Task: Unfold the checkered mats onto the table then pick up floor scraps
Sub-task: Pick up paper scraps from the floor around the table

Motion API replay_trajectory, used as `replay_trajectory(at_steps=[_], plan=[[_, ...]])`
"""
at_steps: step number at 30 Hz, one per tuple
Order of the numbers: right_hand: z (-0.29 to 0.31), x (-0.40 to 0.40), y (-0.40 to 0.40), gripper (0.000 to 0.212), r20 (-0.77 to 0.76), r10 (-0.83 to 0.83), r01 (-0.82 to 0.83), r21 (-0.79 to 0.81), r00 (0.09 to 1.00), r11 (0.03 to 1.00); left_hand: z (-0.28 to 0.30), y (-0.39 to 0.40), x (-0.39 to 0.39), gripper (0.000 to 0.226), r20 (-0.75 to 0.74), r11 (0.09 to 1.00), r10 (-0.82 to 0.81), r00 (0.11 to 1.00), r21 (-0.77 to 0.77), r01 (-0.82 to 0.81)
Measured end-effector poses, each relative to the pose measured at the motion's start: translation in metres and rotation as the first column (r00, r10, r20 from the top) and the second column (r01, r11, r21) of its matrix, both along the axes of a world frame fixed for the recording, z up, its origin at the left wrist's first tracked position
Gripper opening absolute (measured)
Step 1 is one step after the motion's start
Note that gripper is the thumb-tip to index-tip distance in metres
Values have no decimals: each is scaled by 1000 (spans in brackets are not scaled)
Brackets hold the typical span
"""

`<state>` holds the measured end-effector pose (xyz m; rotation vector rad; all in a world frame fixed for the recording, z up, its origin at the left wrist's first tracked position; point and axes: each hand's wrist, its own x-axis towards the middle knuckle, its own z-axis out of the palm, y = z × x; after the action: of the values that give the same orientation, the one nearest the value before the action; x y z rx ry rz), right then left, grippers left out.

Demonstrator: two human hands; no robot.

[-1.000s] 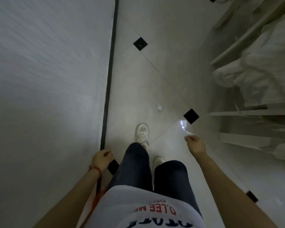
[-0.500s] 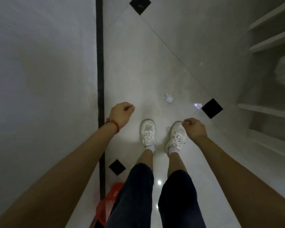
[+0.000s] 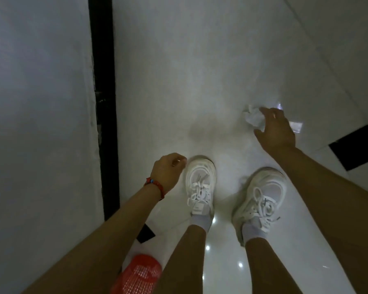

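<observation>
Head view: I look down at my two feet on a shiny white tile floor [image 3: 179, 71].
Scrap: a crumpled white paper ball [image 3: 254, 118] lies on the floor at 1 o'clock from my shoes.
Right hand [image 3: 275, 130]: spread wide over the ball, fingers just touching it, not closed on it yet.
Left hand [image 3: 168, 169]: curled up beside my left shoe [image 3: 200, 187]; I cannot tell if it holds something.
Mats: none in sight.
Basket: a red mesh basket [image 3: 139, 274] sits at 7 o'clock, by the black strip [image 3: 103, 102].
Risk: I think the light ball could slide away on the slick tile if my fingers poke it sideways.
</observation>
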<state>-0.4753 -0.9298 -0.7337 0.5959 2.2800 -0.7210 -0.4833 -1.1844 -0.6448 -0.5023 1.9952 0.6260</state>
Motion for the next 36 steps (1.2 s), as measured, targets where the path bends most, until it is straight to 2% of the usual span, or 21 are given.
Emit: replay_trajectory(at_steps=[3, 5, 8, 12, 18, 21, 24, 29, 36], plan=[[-31, 5, -9, 57, -48, 98, -93, 86, 994, 992, -20, -13, 15, 21, 20, 1000, 12, 1000, -24, -11], [-48, 11, -17, 49, -92, 140, -127, 133, 986, 983, -30, -18, 21, 21, 27, 999, -5, 1000, -34, 6], [-61, 18, -24, 28, -142, 54, -35, 128, 988, 991, -35, -20, 23, 21, 7, 999, -5, 1000, -37, 5], [-41, 27, -28, 26, -120, -78, 80, 7, 990, 997, -24, -7, 13, 20, -25, 1000, 15, 1000, -16, -16], [53, 33, -23, 21, -163, -174, 149, -156, 971, 976, 32, 38, -16, 18, -126, 999, 19, 992, 50, -13], [108, 36, -16, 21, -185, -169, 129, -213, 968, 969, 74, 60, -32, 17, -199, 994, -44, 979, 90, 63], [167, 39, -7, 21, -218, -247, 197, -227, 944, 954, 124, 74, -45, 17, -263, 984, -99, 960, 116, 133], [274, 47, 3, 19, -283, -462, 412, -220, 841, 884, 223, 81, -56, 16, -334, 968, -102, 937, 185, 171], [415, 77, -2, 14, -366, -628, 610, -179, 687, 772, 362, 64, -48, 15, -343, 873, -302, 890, 276, 403]])
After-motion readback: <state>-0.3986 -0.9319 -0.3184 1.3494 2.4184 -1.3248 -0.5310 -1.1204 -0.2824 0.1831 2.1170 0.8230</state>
